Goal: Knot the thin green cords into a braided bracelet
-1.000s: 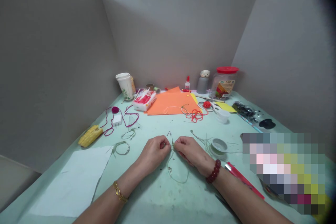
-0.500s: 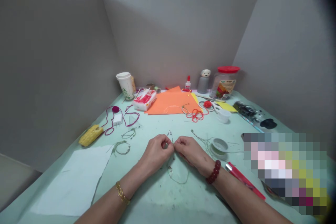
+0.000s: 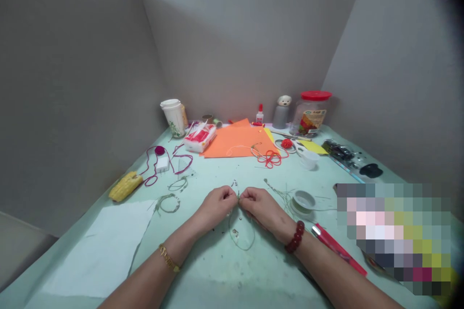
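Note:
My left hand (image 3: pixel 219 205) and my right hand (image 3: pixel 258 203) meet at the middle of the table, thumbs and forefingers pinched close together. Between them they grip a thin green cord (image 3: pixel 250 247), which hangs below the fingertips in a loop. A short dark end pokes up between the fingertips; the exact spot where they pinch is too small to make out. Tiny beads or scraps (image 3: pixel 235 232) lie inside the loop, and a few more are just beyond the fingers. To the right of my right hand stands a spool of cord (image 3: pixel 303 202) beside loose green strands (image 3: pixel 284 195).
At left lie two green cord bracelets (image 3: pixel 168 203), a white sheet (image 3: pixel 97 251), a yellow corn cob (image 3: pixel 126 186) and purple yarn (image 3: pixel 159 150). Orange paper (image 3: pixel 232 142), a tissue pack (image 3: pixel 199 137) and a jar (image 3: pixel 310 116) sit behind. A red cutter (image 3: pixel 340 250) lies by my right forearm.
My left fingers have curled in tighter, closing the gap between thumb and forefinger. The hanging cord loop has shifted slightly left and up. My right hand has barely moved.

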Tool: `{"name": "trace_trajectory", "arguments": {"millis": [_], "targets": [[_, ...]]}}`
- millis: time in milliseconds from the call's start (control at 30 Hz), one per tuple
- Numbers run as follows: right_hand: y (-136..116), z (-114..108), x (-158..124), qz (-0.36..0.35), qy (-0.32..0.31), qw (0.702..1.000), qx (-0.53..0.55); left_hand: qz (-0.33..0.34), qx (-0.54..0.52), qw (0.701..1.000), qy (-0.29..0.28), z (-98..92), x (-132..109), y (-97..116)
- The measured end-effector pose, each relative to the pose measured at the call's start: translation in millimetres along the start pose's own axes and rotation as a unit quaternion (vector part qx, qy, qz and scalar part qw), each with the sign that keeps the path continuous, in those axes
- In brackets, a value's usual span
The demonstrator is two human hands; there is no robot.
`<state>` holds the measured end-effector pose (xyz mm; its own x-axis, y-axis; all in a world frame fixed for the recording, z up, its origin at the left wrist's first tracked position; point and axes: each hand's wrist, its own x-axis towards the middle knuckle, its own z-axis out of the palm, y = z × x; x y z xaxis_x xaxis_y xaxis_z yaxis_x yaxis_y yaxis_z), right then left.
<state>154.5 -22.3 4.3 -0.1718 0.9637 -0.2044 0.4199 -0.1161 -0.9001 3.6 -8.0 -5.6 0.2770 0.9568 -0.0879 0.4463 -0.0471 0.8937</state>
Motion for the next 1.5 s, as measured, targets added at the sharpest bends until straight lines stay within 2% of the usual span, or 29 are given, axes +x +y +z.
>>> {"name": "trace_trajectory", "arguments": {"millis": [233,400,600,767,933,1267,1500], "targets": [[5.0,0.9,2.1,-0.017,-0.005,1.000,0.021,0.000,-0.047,0.999,-0.017,-4.9,-3.1,-0.9],[2.3,0.4,0.4,-0.009,-0.008,1.000,0.020,0.000,-0.089,0.995,0.039,-7.5,-9.9,-5.5],[5.3,1.1,1.6,-0.019,-0.002,1.000,0.023,-0.017,-0.104,0.993,0.060,-2.9,-11.4,-6.5],[7.0,1.4,3.3,-0.024,0.004,1.000,0.011,-0.011,-0.134,0.991,0.029,-2.8,-10.4,-4.2],[6.7,1.2,2.5,-0.022,-0.001,1.000,0.017,-0.027,-0.183,0.982,0.049,-2.1,-9.3,-5.3],[8.0,1.6,3.8,-0.026,0.001,1.000,0.013,-0.031,-0.193,0.980,0.029,4.8,-5.8,-7.5],[7.2,1.3,5.0,-0.025,0.008,1.000,0.010,-0.019,-0.186,0.981,0.054,6.5,-7.4,-6.9]]}}
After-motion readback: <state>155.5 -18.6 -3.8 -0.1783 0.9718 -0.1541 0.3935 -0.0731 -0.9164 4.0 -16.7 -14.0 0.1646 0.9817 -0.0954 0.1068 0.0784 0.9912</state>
